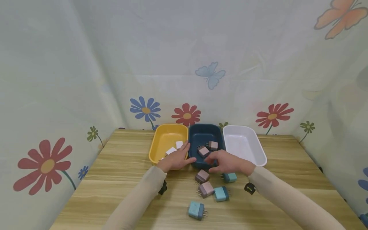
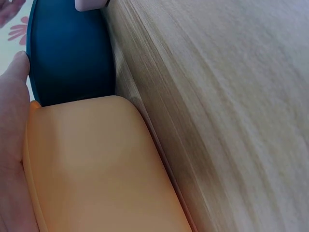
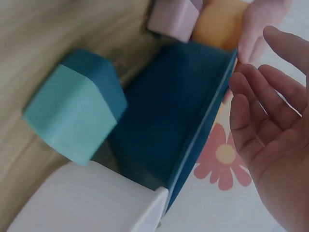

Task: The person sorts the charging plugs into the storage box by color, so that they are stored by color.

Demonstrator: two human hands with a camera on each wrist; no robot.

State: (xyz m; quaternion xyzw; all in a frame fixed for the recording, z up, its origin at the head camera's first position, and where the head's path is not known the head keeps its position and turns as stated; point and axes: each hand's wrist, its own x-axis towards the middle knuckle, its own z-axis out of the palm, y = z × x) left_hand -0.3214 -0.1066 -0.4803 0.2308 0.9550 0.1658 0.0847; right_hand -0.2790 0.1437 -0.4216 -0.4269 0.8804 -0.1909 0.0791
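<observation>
My left hand (image 1: 178, 158) lies with extended fingers over the right front of the yellow tray (image 1: 165, 139), its thumb reaching across to the navy tray (image 1: 202, 128). White charger plugs (image 1: 171, 150) lie inside the yellow tray by those fingers. Over the navy tray's front right, my right hand (image 1: 225, 161) has loosely bent fingers with nothing between them, as the right wrist view shows. Two pink charger plugs (image 1: 203, 151) sit in the navy tray. In front of it on the table are two more pink plugs (image 1: 206, 189). A teal plug (image 3: 72, 108) is below my right hand.
A white tray (image 1: 241, 143) stands at the right of the row, beside the navy one. Two further teal plugs (image 1: 221, 194) lie on the wooden table (image 1: 120, 191) nearer to me. Behind the trays hangs a flowered cloth (image 1: 172, 80).
</observation>
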